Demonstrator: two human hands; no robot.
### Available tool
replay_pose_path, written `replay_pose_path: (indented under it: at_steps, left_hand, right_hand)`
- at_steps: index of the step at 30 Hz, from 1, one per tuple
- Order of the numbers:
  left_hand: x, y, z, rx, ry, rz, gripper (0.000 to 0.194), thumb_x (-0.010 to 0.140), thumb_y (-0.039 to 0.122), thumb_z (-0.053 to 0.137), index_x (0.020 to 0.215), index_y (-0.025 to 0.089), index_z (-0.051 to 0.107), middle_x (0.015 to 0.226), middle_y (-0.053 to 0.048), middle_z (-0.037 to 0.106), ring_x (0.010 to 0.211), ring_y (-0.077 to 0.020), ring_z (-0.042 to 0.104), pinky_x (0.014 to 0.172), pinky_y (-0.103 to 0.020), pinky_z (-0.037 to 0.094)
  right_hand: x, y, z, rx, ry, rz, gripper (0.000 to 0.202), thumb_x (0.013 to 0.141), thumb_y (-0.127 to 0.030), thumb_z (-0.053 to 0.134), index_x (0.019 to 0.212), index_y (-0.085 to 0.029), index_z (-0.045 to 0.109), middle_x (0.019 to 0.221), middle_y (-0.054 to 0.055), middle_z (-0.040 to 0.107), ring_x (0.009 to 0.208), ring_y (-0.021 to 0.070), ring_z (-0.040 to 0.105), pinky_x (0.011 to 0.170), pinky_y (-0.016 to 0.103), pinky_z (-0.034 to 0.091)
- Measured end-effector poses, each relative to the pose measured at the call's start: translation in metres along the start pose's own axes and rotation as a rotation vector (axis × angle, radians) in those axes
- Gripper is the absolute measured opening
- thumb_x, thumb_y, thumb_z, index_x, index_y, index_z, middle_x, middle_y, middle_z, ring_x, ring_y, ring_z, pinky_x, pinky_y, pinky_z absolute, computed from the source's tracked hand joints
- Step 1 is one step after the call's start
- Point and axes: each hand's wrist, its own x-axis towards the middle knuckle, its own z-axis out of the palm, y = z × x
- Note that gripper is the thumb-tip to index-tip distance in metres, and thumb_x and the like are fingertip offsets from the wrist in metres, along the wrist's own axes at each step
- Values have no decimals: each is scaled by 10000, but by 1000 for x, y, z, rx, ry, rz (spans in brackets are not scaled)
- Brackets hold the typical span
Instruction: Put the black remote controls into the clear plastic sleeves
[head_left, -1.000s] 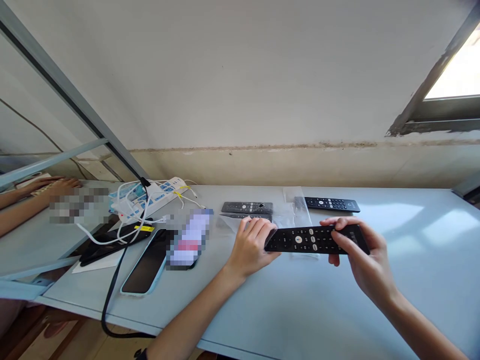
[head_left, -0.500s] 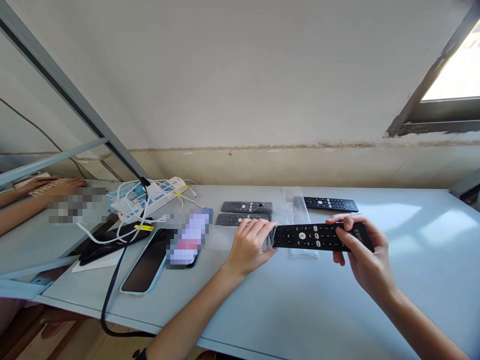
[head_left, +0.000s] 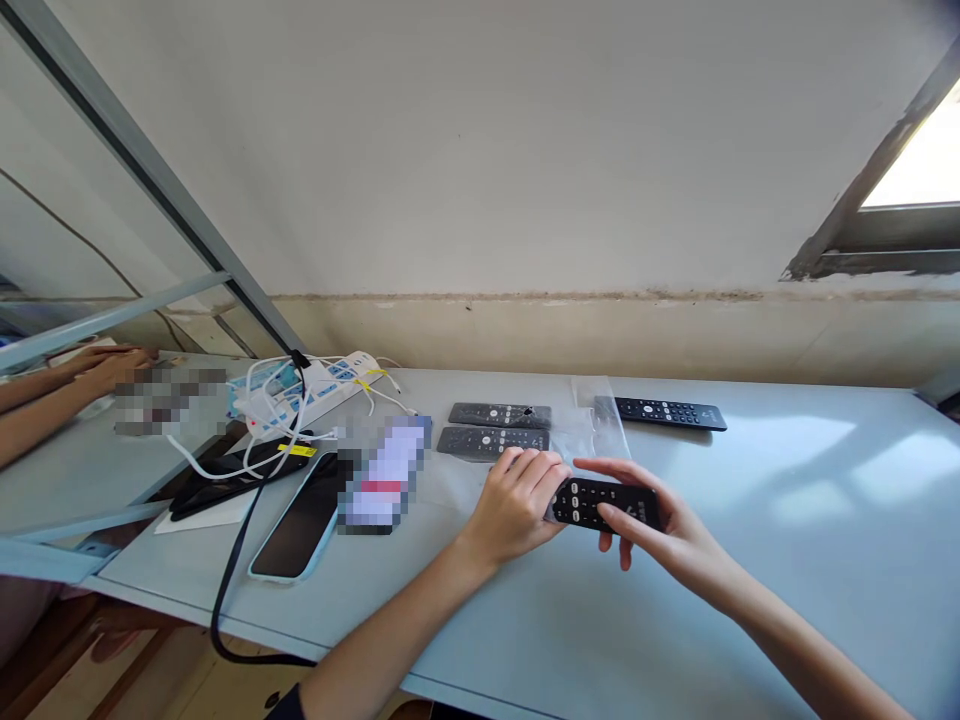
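Above a smooth, pale-blue table [head_left: 825, 540], the left hand [head_left: 510, 515] and right hand [head_left: 679, 540] close their fingers [head_left: 534, 468] on opposite ends of an oblong black remote control [head_left: 589, 497], long axis left-to-right, lettered end rightward, face studded with buttons [head_left: 575, 502].

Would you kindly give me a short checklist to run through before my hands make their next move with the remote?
1. Right hand gripping the held remote, thumb on top: ok.
2. Left hand at the remote's other end: ok.
3. All buttons in sight: not ok; the hands cover some.
4. Covered end free of plastic: cannot tell; the left hand hides it.
5. Pale-blue-edged phone apart from both hands: ok.
6. Rear-right remote apart from both hands: ok.
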Motion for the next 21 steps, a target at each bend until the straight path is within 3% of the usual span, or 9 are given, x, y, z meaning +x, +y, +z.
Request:
replay_pose_path:
  at_steps: [4,9,13,18,21]
  left_hand:
    - [0,2,-1,-6,-6,118,191,918,276,421,978,164,563,892,-59,656,841,-176,598,782,-299,411]
    - [0,3,1,17,15,189,193,909,130,390,998,176,555,910,-48,655,907,-154,595,835,-274,398]
    - [2,0,-1,43,54,135,218,897,150,390,1052,182,540,958,-63,652,956,-178,584,858,-298,397]
    - [4,-13,-7,66,47,-29,277,904,302,462,1133,155,511,996,-96,643,987,-223,571,869,-337,403]
    - [5,-20,-9,69,38,-50,279,913,287,475,1163,167,500,992,-80,642,952,-206,584,835,-318,413]
  right_hand:
    - [-2,3,7,80,-116,105,516,775,-407,629,1262,-298,500,1231,125,565,630,139,652,443,260,555]
    - [-5,6,12,173,-182,180,622,761,-368,650,1335,-344,413,1114,84,599,729,176,676,488,265,560]
    - [-3,4,8,245,-115,197,584,733,-344,678,1286,-317,490,987,57,625,683,169,667,486,271,554]
    - [2,-5,-4,436,89,223,450,644,-303,725,1084,-237,653,780,20,636,528,111,586,423,220,507]
    - [3,-13,-9,585,143,207,398,643,-400,687,975,-181,696,698,33,626,520,114,561,398,204,480]
